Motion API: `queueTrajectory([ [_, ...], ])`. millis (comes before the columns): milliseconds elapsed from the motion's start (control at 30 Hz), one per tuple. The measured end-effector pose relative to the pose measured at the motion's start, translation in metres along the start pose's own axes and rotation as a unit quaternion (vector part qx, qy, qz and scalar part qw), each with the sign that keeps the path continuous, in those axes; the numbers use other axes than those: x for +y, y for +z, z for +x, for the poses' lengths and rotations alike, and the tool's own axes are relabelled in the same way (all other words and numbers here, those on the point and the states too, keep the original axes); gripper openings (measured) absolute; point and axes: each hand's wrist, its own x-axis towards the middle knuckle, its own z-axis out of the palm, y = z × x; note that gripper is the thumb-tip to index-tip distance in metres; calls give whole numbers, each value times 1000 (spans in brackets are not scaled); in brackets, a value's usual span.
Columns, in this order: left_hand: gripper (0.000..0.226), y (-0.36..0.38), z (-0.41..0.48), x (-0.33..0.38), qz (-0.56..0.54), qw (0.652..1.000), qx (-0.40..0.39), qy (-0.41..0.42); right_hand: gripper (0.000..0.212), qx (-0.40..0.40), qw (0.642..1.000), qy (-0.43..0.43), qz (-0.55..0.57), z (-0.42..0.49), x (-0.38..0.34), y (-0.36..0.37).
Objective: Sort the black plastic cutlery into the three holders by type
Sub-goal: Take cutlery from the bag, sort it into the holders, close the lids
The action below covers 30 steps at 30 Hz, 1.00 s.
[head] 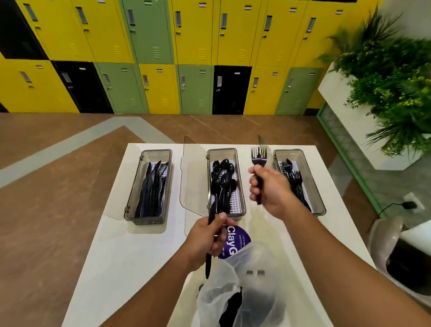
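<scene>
the right hand (268, 188) has its fingers (254, 184) clamped round the handle of a fork (258, 157), tines up and pointing away; there may be two forks stacked, the tines overlap too much to count. the fork holder (319, 196) sits just right of those fingers, the spoon holder (242, 208) just left of them, so the move in hand looks like a short carry to the right. to do it well, bring the fork over the open holder, turn it to lie along the forks already there, lower it close before loosening the grip, and keep clear of the raised clear lid (261, 144) beyond the fingertips. the left hand (204, 239) has its fingers (222, 218) closed round a long thin black piece (207, 267); its upper end merges with the dark spoons behind it, so i cannot tell whether it is a knife or a spoon. the knife holder (130, 198) lies well left of that hand. nearer than both hands, on the desk (131, 259), a cloudy plastic bag (260, 276) holds more black cutlery, blurred and uncountable, and it hides part of a purple label (237, 239).
</scene>
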Motion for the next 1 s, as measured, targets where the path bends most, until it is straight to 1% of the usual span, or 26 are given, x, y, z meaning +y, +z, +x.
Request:
queueTrajectory([
  [100, 33, 4, 5, -6, 14, 1000, 0, -16, 19, 78, 997, -9, -16, 13, -13, -34],
  [233, 27, 7, 13, -16, 36, 999, 17, -34, 11, 154, 981, 49, -105, 28, -14, -85],
  [333, 24, 9, 17, -21, 33, 998, 25, -45, 20, 199, 960, 86, -177, 38, -3, -114],
  [433, 22, 11, 17, -22, 38, 998, 27, -50, 21, 229, 947, 88, -210, 46, 5, -128],
  [467, 21, 11, 17, -23, 41, 997, 29, -52, 23, 226, 945, 81, -220, 49, 8, -130],
  [567, 20, 13, 16, -23, 47, 996, 37, -59, 42, 208, 947, 62, -239, 56, 13, -136],
  [633, 19, 14, 15, -22, 43, 996, 48, -64, 45, 212, 936, 41, -277, 55, 14, -135],
  [700, 20, 15, 15, -21, 26, 995, 58, -71, 43, 229, 931, 8, -285, 51, 13, -133],
  [767, 29, 15, 15, -18, -6, 995, 61, -82, 41, 247, 930, -22, -270, 47, 13, -129],
  [833, 38, 14, 14, -10, -29, 995, 57, -81, 34, 249, 933, -55, -252, 41, 10, -120],
  [900, 37, 9, 12, 0, -21, 997, 52, -50, 25, 239, 939, -99, -227, 32, 5, -103],
  [967, 34, 3, 11, 14, 6, 999, 47, -8, 25, 218, 942, -149, -206, 22, -2, -79],
  [1000, 33, -4, 10, 21, 20, 999, 47, 14, 26, 194, 945, -174, -197, 17, -5, -64],
])
